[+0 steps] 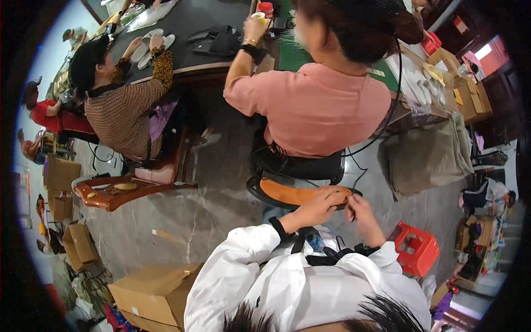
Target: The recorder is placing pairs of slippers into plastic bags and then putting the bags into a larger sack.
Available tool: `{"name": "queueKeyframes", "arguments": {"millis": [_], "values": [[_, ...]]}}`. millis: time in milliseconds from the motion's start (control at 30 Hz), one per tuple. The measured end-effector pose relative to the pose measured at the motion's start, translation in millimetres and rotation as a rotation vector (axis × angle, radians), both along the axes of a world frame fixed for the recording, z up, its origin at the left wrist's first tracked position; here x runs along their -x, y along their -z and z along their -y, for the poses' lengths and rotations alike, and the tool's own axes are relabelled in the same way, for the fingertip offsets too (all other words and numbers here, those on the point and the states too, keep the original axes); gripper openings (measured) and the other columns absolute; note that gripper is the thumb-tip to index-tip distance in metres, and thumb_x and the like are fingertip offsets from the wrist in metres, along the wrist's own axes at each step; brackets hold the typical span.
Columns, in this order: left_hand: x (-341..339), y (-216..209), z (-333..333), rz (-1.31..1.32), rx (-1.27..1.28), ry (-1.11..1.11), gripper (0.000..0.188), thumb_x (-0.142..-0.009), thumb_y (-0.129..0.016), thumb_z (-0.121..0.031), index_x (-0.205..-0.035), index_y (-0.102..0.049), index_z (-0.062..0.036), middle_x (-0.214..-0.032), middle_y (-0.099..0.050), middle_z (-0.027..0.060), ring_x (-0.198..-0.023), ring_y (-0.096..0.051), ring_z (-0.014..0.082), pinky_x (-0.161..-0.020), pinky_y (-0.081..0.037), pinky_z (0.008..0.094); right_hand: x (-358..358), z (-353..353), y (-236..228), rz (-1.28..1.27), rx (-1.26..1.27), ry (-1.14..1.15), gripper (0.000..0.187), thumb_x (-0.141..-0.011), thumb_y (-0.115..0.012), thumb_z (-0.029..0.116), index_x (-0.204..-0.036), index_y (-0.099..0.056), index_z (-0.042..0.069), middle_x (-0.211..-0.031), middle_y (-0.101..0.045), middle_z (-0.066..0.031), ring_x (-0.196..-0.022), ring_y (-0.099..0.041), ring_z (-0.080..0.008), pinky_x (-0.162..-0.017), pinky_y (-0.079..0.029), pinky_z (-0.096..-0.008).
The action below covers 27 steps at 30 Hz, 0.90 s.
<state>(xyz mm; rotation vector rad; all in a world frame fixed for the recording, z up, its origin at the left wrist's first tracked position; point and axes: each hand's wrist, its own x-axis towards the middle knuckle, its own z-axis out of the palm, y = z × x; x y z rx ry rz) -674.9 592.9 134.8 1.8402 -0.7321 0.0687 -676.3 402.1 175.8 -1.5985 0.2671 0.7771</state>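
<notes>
Directly ahead of me is a chair's curved backrest, with an orange pad (287, 193) set in a black rim. My left hand (318, 211) lies over the pad's right half, its fingers stretched out along the top. Close by, at the right end of the backrest, my right hand (362, 216) has its fingers curled in a pinch near the black rim. Whatever those fingers may hold is hidden. A dark band circles my left wrist, and white sleeves cover both forearms.
A person in a pink shirt (326, 110) sits just beyond the chair back. Another in a brown top (121, 110) handles pale shoes (152, 47) at the dark table (182, 16). Nearby stand a wooden chair (116, 191), cardboard box (152, 293), red stool (415, 249) and grey-green sack (426, 160).
</notes>
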Motion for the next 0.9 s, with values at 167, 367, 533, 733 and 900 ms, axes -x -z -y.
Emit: {"name": "queueKeyframes", "arguments": {"millis": [167,367,533,733,900], "values": [[-6.4,39.4,-59.0,-0.076,-0.156,-0.470,0.037,-0.071,-0.058,-0.004,-0.107,-0.052,-0.0074,-0.108,-0.053,0.0157,-0.101,-0.050,0.0349,-0.086,-0.040,0.0414,-68.9,41.1,27.6,0.360,0.241,0.025,0.023,-0.090,-0.048,0.027,-0.082,-0.052,0.005,-0.059,-0.051,-0.0017,-0.053,-0.049,-0.0104,-0.050,-0.037,-0.0244],[-8.2,66.6,-119.2,-0.365,-0.405,-0.542,0.020,-0.073,-0.057,-0.010,-0.093,-0.061,-0.0067,-0.089,-0.060,0.0140,-0.084,-0.055,0.0343,-0.074,-0.043,0.0439,-116.1,99.5,134.8,0.066,0.406,-0.145,0.019,-0.087,-0.052,0.024,-0.082,-0.052,0.005,-0.058,-0.053,-0.0028,-0.049,-0.050,-0.0133,-0.046,-0.038,-0.0265],[7.9,85.0,-128.7,-0.491,-0.408,-0.492,0.019,-0.075,-0.057,-0.012,-0.094,-0.060,-0.0079,-0.092,-0.060,0.0145,-0.088,-0.054,0.0348,-0.076,-0.042,0.0430,-101.6,114.5,173.8,0.013,0.476,-0.069,0.022,-0.085,-0.057,0.021,-0.080,-0.050,0.001,-0.055,-0.052,-0.0067,-0.043,-0.050,-0.0152,-0.042,-0.038,-0.0302],[-0.8,63.6,-106.8,-0.542,-0.625,-0.325,0.024,-0.079,-0.053,-0.014,-0.099,-0.059,-0.0032,-0.106,-0.055,0.0162,-0.099,-0.049,0.0342,-0.088,-0.037,0.0408,-81.1,123.6,198.0,0.143,0.568,0.007,0.032,-0.080,-0.060,0.029,-0.075,-0.054,-0.003,-0.059,-0.055,-0.0146,-0.055,-0.055,-0.0250,-0.054,-0.043,-0.0366],[-30.8,61.0,-52.3,-0.296,-0.548,0.009,0.032,-0.081,-0.051,-0.014,-0.109,-0.053,0.0016,-0.117,-0.049,0.0195,-0.113,-0.042,0.0358,-0.095,-0.034,0.0408,-83.0,98.4,193.0,0.321,0.784,-0.156,0.032,-0.078,-0.060,0.030,-0.075,-0.057,-0.002,-0.073,-0.057,-0.0201,-0.070,-0.057,-0.0306,-0.063,-0.043,-0.0395]]}}
